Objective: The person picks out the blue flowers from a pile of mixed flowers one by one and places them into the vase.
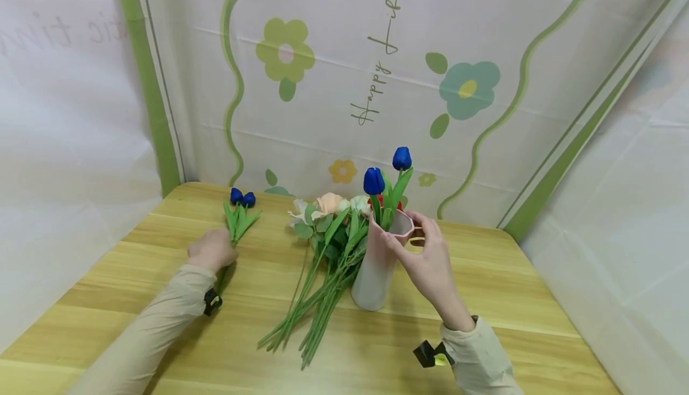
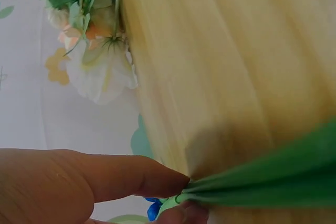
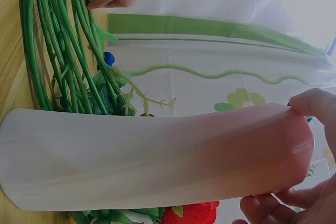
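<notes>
My left hand [image 1: 213, 250] pinches the stems of two blue tulips [image 1: 234, 218] over the left part of the table, their heads pointing away from me. Up close in the left wrist view, thumb and fingers [image 2: 142, 177] close on the green stem and leaf [image 2: 278, 169]. A tall pink-and-white vase [image 1: 374, 275] stands right of centre, and two more blue tulips [image 1: 374, 181] rise from its mouth. With thumb and fingers at the rim, my right hand [image 1: 433, 266] grips the vase, whose pink top [image 3: 273, 148] fills the right wrist view.
Beside the vase on its left lies a heap of artificial flowers, with a peach bloom [image 1: 329, 202], a white bloom [image 2: 102, 72] and long green stems [image 1: 317, 311] toward me. A red flower [image 3: 191, 213] shows behind the vase. A printed curtain [image 1: 334, 18] hangs behind the wooden table [image 1: 511, 299].
</notes>
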{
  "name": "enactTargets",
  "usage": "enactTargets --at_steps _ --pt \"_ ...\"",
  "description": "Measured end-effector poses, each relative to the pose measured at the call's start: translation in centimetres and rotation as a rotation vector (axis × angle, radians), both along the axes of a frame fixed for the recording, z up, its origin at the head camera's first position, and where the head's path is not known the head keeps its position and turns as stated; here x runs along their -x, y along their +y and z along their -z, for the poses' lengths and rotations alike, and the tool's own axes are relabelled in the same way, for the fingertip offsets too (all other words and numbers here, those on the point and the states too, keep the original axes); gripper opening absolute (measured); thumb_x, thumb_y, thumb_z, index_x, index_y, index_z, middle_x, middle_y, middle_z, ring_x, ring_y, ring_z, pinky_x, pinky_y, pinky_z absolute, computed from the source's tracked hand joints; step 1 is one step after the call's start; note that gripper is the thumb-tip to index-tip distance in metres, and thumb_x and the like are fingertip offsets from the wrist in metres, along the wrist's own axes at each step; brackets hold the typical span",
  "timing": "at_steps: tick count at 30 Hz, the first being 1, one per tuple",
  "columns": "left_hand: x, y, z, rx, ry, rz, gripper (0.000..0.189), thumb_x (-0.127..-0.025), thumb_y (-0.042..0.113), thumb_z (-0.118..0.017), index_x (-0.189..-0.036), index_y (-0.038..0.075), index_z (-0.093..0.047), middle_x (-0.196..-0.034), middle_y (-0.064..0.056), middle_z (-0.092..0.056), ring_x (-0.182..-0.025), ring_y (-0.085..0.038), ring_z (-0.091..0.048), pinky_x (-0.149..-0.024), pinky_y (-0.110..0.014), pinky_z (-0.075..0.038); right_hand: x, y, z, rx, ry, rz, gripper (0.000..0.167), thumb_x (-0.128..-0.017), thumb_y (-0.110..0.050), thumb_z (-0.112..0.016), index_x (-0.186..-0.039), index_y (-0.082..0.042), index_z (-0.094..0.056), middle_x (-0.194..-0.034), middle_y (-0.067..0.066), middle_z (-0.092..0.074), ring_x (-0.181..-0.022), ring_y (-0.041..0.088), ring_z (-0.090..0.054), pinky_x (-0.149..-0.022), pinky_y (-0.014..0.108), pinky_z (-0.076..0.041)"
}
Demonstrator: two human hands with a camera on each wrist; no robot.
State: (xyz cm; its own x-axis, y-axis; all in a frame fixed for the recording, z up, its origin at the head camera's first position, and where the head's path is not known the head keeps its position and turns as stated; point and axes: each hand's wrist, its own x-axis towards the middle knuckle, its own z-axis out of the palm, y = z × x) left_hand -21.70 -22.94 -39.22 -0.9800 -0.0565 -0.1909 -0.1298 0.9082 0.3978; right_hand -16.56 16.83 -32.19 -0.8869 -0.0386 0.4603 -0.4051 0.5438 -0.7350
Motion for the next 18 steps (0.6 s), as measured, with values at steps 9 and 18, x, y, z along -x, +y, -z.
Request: enactTargets --at_steps 9,18 --pt "-0.2 1.0 0.4 0.108 0.130 -0.005 0.019 -0.080 0.006 -0.064 -0.093 -0.007 -0.064 -0.083 -0.023 -0.062 -0.068 -0.031 -0.059 -0.055 -0.049 -0.046 -0.1 0.0 -0.1 0.005 0.008 -0.006 0.069 -0.084 -0.036 -0.080 -0.136 -0.002 -0.050 -0.120 0.013 -0.054 -0.101 0.027 -0.052 -0.087 0.045 -0.045" --pt "-0.4 1.3 0.6 0.170 0.246 0.045 0.004 -0.079 -0.001 -0.063 -0.082 -0.003 -0.062 -0.071 -0.015 -0.059 -0.060 -0.028 -0.057 -0.047 -0.047 -0.044 -0.1 0.0 -0.1 0.002 0.004 -0.010 0.070 -0.084 -0.037 -0.079 -0.136 -0.002 -0.050 -0.121 0.013 -0.054 -0.101 0.024 -0.051 -0.088 0.044 -0.044"
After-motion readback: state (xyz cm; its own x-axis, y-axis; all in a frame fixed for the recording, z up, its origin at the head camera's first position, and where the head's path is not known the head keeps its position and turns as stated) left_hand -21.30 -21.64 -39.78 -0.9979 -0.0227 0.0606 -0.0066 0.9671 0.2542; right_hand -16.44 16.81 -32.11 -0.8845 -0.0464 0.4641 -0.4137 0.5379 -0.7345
